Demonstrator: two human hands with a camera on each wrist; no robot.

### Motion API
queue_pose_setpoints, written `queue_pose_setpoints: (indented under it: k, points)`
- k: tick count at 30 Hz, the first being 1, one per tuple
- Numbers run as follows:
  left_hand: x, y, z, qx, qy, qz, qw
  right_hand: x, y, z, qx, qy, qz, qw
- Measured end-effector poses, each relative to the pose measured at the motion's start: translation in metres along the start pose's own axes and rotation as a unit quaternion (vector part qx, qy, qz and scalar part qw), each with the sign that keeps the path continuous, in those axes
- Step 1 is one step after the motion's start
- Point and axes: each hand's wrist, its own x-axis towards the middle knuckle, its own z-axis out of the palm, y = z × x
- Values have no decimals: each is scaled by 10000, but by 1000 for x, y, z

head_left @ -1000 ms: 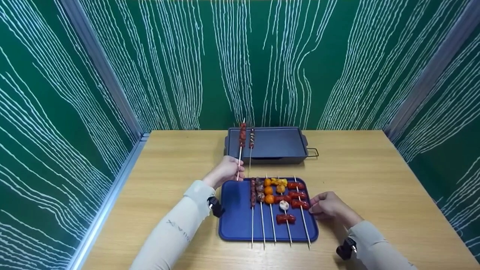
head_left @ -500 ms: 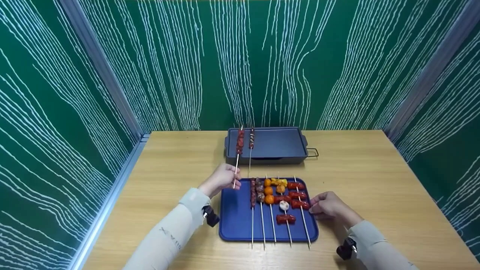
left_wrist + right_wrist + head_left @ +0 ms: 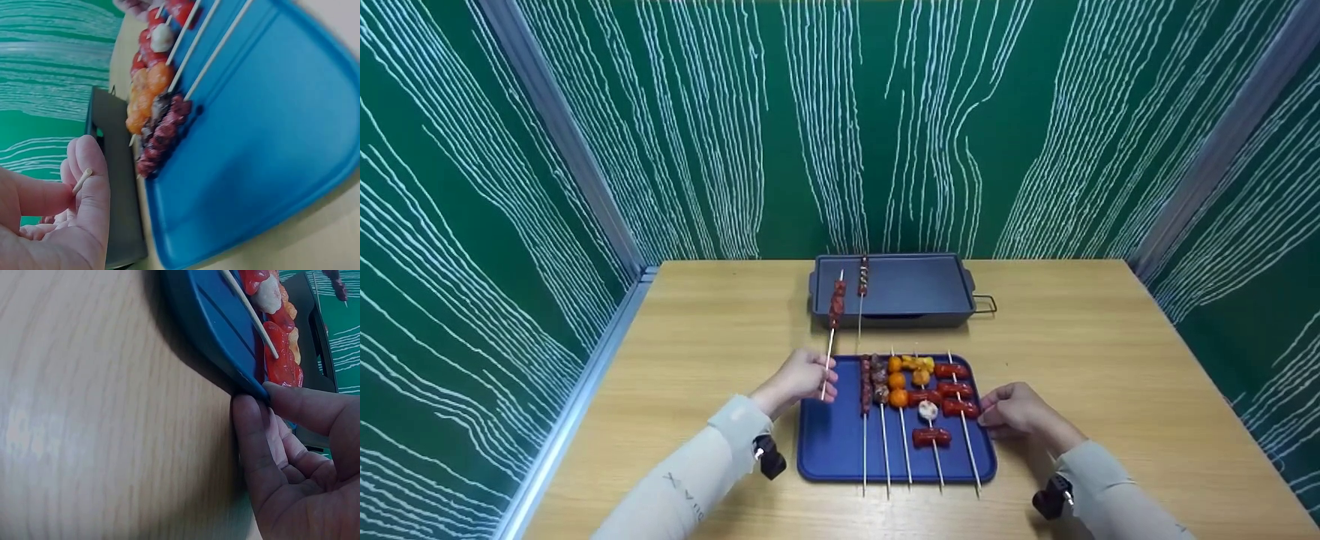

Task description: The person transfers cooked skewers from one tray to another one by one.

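My left hand (image 3: 804,376) pinches the stick of a meat skewer (image 3: 837,304) between thumb and fingers. The skewer tilts up and away, its red chunks above the gap before the grill. In the left wrist view, the stick's end (image 3: 82,181) pokes out between thumb and fingers. Below lies a blue tray (image 3: 831,450) bearing several skewers: dark meat (image 3: 865,386), orange balls (image 3: 898,381), a mixed one with a white slice (image 3: 928,410), and red sausage pieces (image 3: 955,390). My right hand (image 3: 1015,411) grips the tray's right rim, thumb above and fingers beneath (image 3: 253,433).
A dark grey grill (image 3: 919,285) with a wire handle (image 3: 986,304) stands at the table's back. One skewer (image 3: 863,277) lies on its left part, its stick overhanging the front. The wooden table (image 3: 697,322) meets green walls with white wavy lines (image 3: 720,135).
My left hand has drawn back from the grill toward me and slightly left, bringing the meat skewer along and lower. My right hand and the tray have stayed still.
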Motion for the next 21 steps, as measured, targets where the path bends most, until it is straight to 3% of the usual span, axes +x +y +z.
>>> queue_pose_setpoints:
  k: [21]
  points:
    - [-43, -37, 16, -38, -31, -49, 10000, 1, 3, 1, 77, -56, 26, 10000]
